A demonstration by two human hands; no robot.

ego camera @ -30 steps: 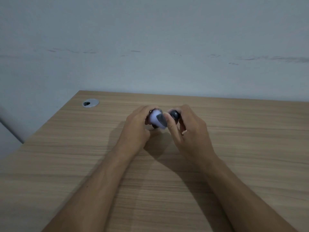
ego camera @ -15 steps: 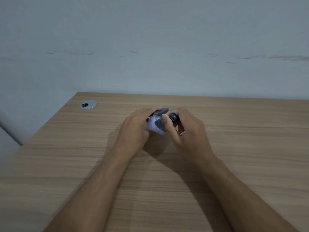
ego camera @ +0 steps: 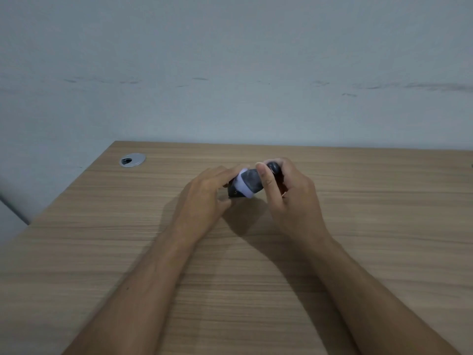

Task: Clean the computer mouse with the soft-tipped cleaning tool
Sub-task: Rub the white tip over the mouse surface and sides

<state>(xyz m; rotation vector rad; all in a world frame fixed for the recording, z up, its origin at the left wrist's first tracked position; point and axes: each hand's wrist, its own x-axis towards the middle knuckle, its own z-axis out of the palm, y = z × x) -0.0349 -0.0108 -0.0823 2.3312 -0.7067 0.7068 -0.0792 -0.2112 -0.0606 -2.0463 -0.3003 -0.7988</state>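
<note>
mouse (ego camera: 235, 191) gripped by left hand (ego camera: 204, 193) above desk (ego camera: 102, 226) | cleaning tool (ego camera: 249, 183) pinched by right hand (ego camera: 289, 193), pressed on mouse | grommet (ego camera: 132, 159) far left of mouse

Both forearms reach forward, the left hand (ego camera: 207, 193) and right hand (ego camera: 291, 198) close together, fingers curled inward, thumbs raised.

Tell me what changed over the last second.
The cleaning tool has tilted: its pale soft part, which faced up and toward the left hand, now sits lower with the grey face turned up. The right hand keeps gripping it; both hands stay together over the wooden desk. The grommet is unmoved.
</note>
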